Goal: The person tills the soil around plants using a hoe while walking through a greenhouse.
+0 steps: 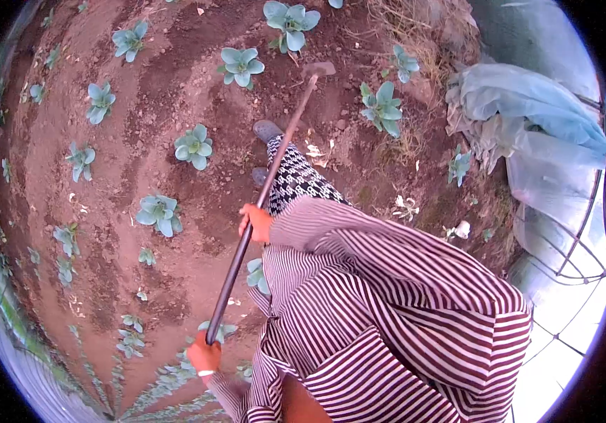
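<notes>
A long-handled hoe (273,168) slants across the middle of the view. Its flat blade (319,68) rests on the soil between leafy cabbage-like plants. My right hand (256,222) is wrapped round the handle at about its middle. Lower down, my left hand (203,354) is closed on the dark end of the shaft, with a white band at the wrist. Near the blade grow two blue-green plants, one to its left (240,65) and one to its right (382,108). Part of the left hand's fingers is hidden behind the handle.
Rows of similar plants (158,214) stand in brown soil on the left. My shoes (268,130) are beside the handle. Crumpled plastic sheeting (528,106) hangs at the right, with dry grass (416,32) near it. Pale withered leaves (406,207) lie on the ground.
</notes>
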Demonstrator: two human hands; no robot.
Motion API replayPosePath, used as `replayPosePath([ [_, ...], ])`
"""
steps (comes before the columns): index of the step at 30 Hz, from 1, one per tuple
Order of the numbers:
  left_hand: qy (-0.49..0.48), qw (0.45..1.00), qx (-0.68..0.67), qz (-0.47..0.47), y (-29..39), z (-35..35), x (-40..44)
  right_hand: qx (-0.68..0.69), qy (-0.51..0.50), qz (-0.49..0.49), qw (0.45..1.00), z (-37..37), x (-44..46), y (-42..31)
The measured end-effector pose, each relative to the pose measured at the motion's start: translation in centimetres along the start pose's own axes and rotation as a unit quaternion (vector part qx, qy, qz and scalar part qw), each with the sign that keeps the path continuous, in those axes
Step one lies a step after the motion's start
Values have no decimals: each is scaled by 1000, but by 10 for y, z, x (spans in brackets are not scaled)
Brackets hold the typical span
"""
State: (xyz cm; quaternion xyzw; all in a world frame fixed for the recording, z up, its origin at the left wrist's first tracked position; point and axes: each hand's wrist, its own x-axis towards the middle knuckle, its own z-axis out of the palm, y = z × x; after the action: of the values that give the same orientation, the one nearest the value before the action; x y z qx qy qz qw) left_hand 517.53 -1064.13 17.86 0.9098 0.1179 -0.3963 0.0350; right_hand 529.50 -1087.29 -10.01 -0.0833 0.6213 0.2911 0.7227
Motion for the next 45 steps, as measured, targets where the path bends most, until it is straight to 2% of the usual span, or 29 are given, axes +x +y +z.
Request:
replayPosePath([
  [1, 11, 1000, 18, 0, 10, -8, 12, 20, -52, -6, 998, 4, -1, -13],
  [4, 72, 996, 35, 37, 36, -17, 37, 64, -56, -18, 996, 12, 0, -50],
  [10, 107, 988, 54, 98, 56, -41, 79, 122, -124, -42, 984, 33, -42, -99],
  [13, 100, 989, 37, 104, 70, -56, 99, 134, -126, -61, 981, 42, -48, -121],
  [16, 137, 974, 51, 176, 86, -68, 113, 146, -146, -66, 976, 44, -53, -149],
  [22, 148, 968, 52, 194, 117, -105, 131, 170, -151, -76, 971, 56, -72, -192],
  [26, 141, 965, 103, 196, 131, -117, 140, 163, -109, -99, 976, 56, -60, -205],
  [29, 90, 976, 88, 175, 149, -130, 144, 185, -120, -103, 970, 64, -70, -215],
  [32, 108, 976, 59, 178, 159, -139, 144, 214, -140, -130, 958, 76, -76, -219],
  [35, 97, 976, 86, 174, 148, -140, 149, 236, -172, -140, 946, 84, -75, -216],
  [36, 87, 978, 86, 172, 144, -138, 155, 241, -141, -122, 952, 86, -73, -215],
  [37, 55, 985, 74, 145, 138, -140, 159, 252, -153, -130, 947, 87, -71, -210],
  [40, 30, 985, 79, 153, 135, -154, 161, 273, -148, -126, 942, 91, -68, -195],
  [41, 6, 990, 82, 115, 124, -155, 169, 277, -147, -124, 941, 92, -61, -189],
  [45, 13, 984, 105, 146, 105, -163, 174, 308, -172, -95, 931, 86, -36, -159],
])
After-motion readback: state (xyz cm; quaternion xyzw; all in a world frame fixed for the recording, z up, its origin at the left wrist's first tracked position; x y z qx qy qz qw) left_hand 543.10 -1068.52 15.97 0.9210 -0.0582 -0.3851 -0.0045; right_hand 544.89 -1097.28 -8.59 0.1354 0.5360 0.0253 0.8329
